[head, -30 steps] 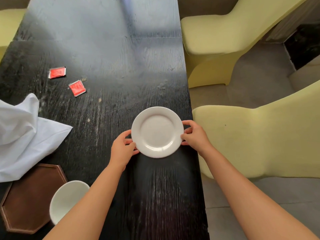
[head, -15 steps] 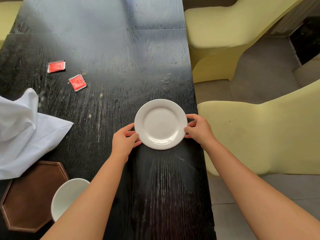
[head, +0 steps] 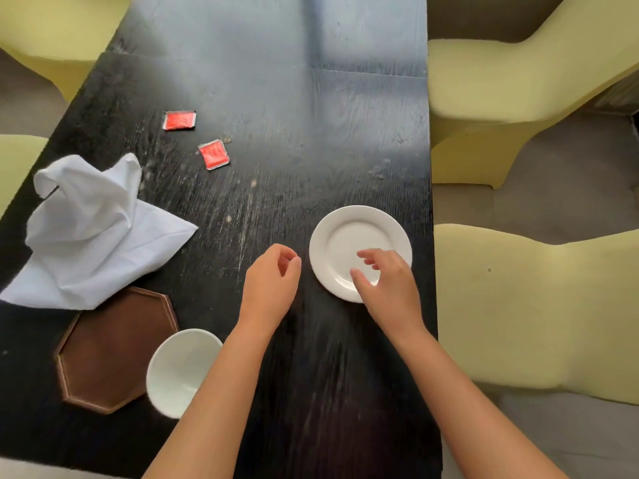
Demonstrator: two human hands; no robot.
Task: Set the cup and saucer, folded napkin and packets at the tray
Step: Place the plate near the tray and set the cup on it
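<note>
A white saucer [head: 349, 236] lies on the black table near its right edge. My right hand [head: 387, 281] hovers over the saucer's near side, fingers apart and holding nothing. My left hand [head: 273, 281] is just left of the saucer, fingers loosely curled and empty. A white cup [head: 179, 369] stands at the near left, touching the edge of the brown octagonal tray [head: 107, 347]. A crumpled white napkin [head: 93, 233] lies beyond the tray and overlaps its far edge. Two red packets [head: 179, 119] [head: 214, 154] lie further back on the table.
The black wooden table [head: 311, 133] runs away from me. Pale yellow chairs [head: 539, 305] stand close along its right side, and more yellow chairs [head: 45, 32] sit at the far left. The table's right edge is just right of the saucer.
Both hands have let go of the saucer's rim; it now rests on the table. The right hand lifted over it, the left drew back. The view swung left, showing more of the tray.
</note>
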